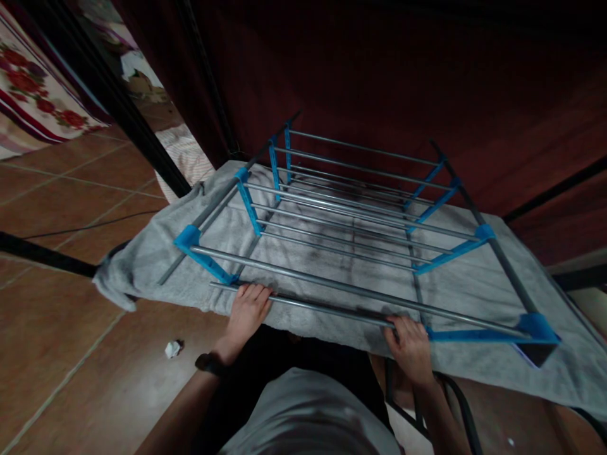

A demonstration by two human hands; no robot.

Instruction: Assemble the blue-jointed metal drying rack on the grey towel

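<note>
A rack (303, 275) of grey metal tubes and blue plastic brackets lies on a table spread with a grey cloth. Along its near side is a metal tube (327, 308), low by the cloth's front edge. My left hand (251, 306) curls over this tube close to its left end, beside a blue bracket (211, 262). Farther right, my right hand (410, 344) closes around the tube's right part, its fingers hiding that end. Just beyond the right hand is another blue bracket (478, 335). Whether the tube's ends sit in the brackets, I cannot tell.
The grey cloth (474, 284) covers the tabletop and hangs over its edges. A dark red curtain (379, 82) stands behind, with black poles (142, 136) at the left. A crumpled white scrap (173, 349) lies on the tiled floor. Dark chair tubing (458, 392) shows at the lower right.
</note>
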